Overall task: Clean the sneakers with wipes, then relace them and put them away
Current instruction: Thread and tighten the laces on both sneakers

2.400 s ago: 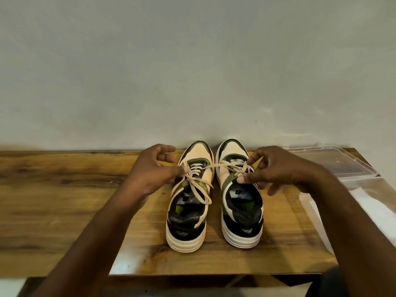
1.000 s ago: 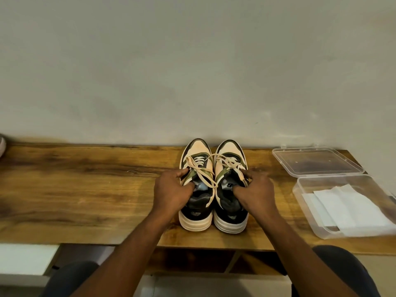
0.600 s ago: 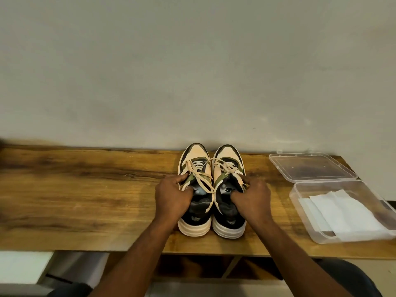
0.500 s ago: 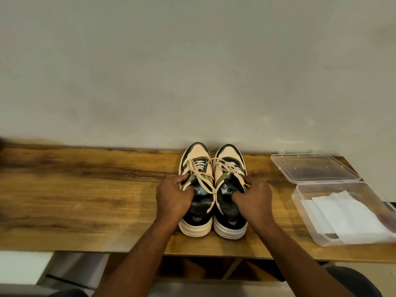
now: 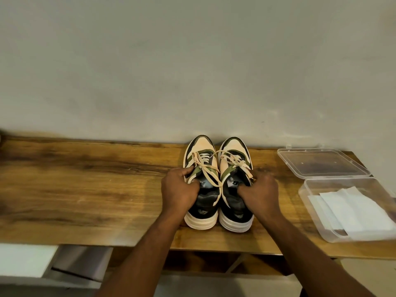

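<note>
Sneakers (image 5: 217, 185) side by side, toes toward wall, each hand (image 5: 179, 190) (image 5: 259, 192) gripping one collar.

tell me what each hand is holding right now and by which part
The left hand grips the left sneaker at its collar opening; the right hand grips the right sneaker the same way.

Plain, pale grey plastered wall (image 5: 192, 61), faintly mottled, filling the upper half of the view. Directly below the wall, a long brown wood-grain table (image 5: 85, 189) with darker streaks, back edge set against the wall. Under the table's front edge, wooden bracing (image 5: 235, 263); lower left of the table, a white flat surface (image 5: 23, 259). Soft, even light.
</note>
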### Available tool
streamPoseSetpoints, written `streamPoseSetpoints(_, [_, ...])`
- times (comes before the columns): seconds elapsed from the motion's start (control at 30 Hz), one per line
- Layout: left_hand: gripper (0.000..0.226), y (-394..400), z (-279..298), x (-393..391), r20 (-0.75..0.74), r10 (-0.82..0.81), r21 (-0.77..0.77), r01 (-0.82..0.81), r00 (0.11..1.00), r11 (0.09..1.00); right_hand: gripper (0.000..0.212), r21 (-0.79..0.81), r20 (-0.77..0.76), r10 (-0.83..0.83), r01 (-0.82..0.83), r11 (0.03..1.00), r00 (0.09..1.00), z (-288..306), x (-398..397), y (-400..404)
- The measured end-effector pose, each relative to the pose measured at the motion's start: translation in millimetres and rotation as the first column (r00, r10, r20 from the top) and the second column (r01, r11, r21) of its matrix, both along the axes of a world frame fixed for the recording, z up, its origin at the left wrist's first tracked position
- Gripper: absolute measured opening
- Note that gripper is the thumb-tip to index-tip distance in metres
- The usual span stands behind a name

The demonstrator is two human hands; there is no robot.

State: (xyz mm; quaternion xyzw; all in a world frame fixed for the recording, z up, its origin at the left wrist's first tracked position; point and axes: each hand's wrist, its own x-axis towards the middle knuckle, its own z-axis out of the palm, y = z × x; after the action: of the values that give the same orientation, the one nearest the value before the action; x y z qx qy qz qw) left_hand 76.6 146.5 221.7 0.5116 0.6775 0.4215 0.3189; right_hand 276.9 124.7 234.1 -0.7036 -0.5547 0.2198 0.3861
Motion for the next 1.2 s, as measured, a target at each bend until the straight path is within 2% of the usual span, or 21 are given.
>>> streamPoseSetpoints(0.1, [0.045, 0, -1, 0, 0.016, 0.014, 0.011, -0.014, 1.000, 1.000, 0.017, -0.007, 0.039, -0.033, 0.033, 0.999, 0.999, -1, -1, 1])
streamPoseSetpoints(0.57, [0.044, -2, 0, -3, 0.003, 0.023, 0.031, -0.023, 1.000, 0.999, 0.010, 0.017, 0.075, -0.033, 0.032, 0.999, 0.997, -2, -1, 1])
streamPoseSetpoints(0.7, [0.049, -5, 7, -9, 0.016, -0.004, 0.040, 0.004, 1.000, 0.999, 0.018, -0.002, 0.064, 0.029, -0.029, 1.000, 0.998, 6, 0, -2])
streamPoseSetpoints(0.93, [0.056, -7, 16, -29, -0.059, -0.030, 0.006, 0.031, 0.998, 1.000, 0.039, -0.064, 0.072, 0.109, -0.104, 0.993, 0.991, 11, -1, 5])
streamPoseSetpoints(1.2, [0.061, -33, 14, -37, -0.068, -0.002, 0.004, 0.002, 0.998, 1.000, 0.034, -0.036, 0.071, 0.148, -0.146, 0.989, 0.986, 5, -9, -7])
